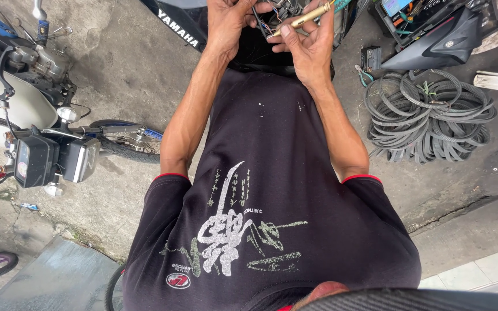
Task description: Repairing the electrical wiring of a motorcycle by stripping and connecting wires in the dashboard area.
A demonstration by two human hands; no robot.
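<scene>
Grey concrete floor, one parked motorcycle at left, one pile of black rubber belts at right. Both hands are up at the dark vehicle body. Right hand, fingers clenched on one slim brass-coloured probe tool, tip at one bundle of thin coloured wires. Left hand is against the wires, grip unclear. Best done with the bundle steadied and only the tip touching.
</scene>
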